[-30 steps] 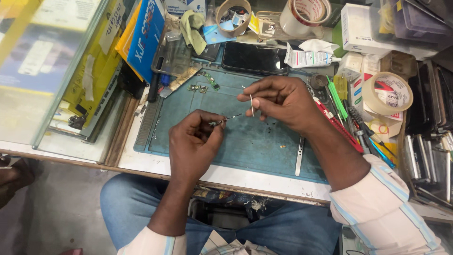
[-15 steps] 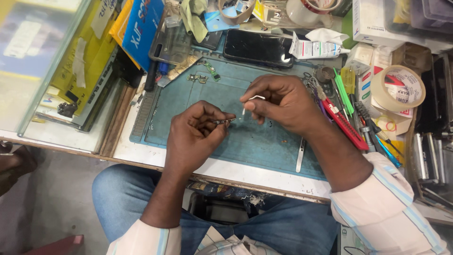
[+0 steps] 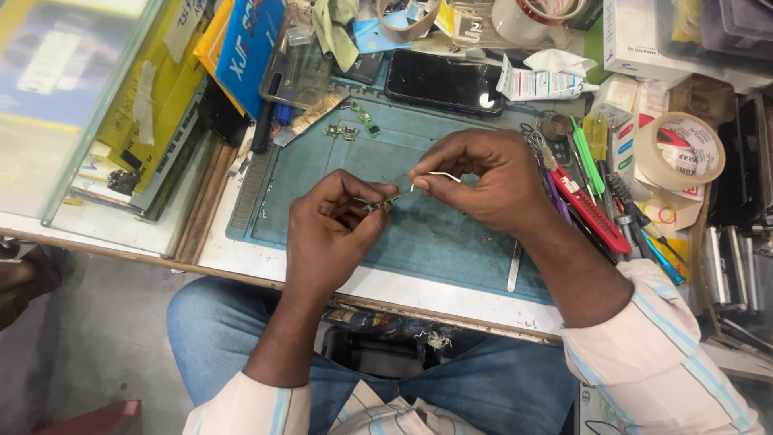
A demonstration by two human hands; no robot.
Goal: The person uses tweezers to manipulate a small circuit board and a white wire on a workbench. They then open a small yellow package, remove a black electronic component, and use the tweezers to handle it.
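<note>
We look down on a crowded workbench. Our left hand [image 3: 334, 229] hovers over the blue-green mat [image 3: 451, 242], fingers pinched on a small dark part [image 3: 382, 203] that sticks out between thumb and forefinger; the part is too small for us to tell what kind it is. Our right hand [image 3: 483, 181] is just beside it, a little higher on the mat, and grips a thin bent metal tool [image 3: 439, 175] between thumb and fingertips. The tool's tip points toward the small part and ends close to it; we cannot tell whether the two touch. Both hands are clenched on what they hold, above the middle of the mat.

Near the top edge of the mat lie two little green circuit boards [image 3: 354, 125]. Beyond them rests a black phone [image 3: 443, 80], screen up, with a crumpled white packet [image 3: 543, 76] just beside it on the right. A pair of silver tweezers [image 3: 514, 274] lies on the mat under our right wrist, pointing toward the table's front edge. To the right of the mat we see a red knife-like tool [image 3: 592, 213], a green pen-like tool [image 3: 588, 153], and a roll of tan tape [image 3: 679, 151]. To the left stands a glass pane [image 3: 97, 113] with yellow and blue boxes [image 3: 241, 44] leaning next to it. Blue jeans [image 3: 483, 387] and striped sleeves [image 3: 660, 362] fill the lower part of the view.
</note>
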